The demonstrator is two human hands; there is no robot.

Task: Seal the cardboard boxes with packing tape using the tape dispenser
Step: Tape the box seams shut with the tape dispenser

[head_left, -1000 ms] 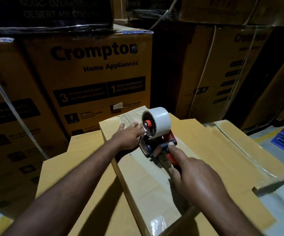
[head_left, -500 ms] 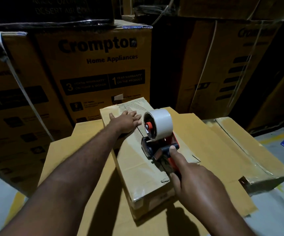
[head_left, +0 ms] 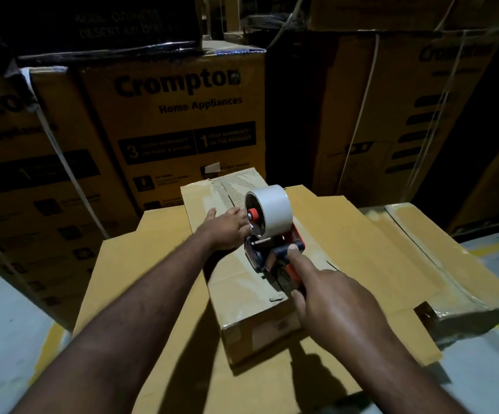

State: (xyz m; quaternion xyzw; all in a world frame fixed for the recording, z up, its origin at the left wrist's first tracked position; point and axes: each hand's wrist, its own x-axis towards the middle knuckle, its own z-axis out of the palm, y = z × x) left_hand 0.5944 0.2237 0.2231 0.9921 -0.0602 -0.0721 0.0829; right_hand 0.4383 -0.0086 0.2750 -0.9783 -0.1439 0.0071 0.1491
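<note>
Now my right hand (head_left: 333,303) grips the tape dispenser (head_left: 264,252) by its handle atop the probably light, slide-prone cardboard box (head_left: 237,291), which my left hand (head_left: 227,230) pins with flat, straight fingers.

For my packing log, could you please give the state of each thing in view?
narrow box: closed, tape on top
tape dispenser: loaded, on the narrow box
right hand: grips the tape dispenser
left hand: flat on the narrow box
side box: closed, taped

On my feed I see a bare left forearm (head_left: 140,309), left hand (head_left: 226,231), bare right forearm (head_left: 406,369) and right hand (head_left: 335,306) (index fingernail (head_left: 294,248) trimmed short).
</note>
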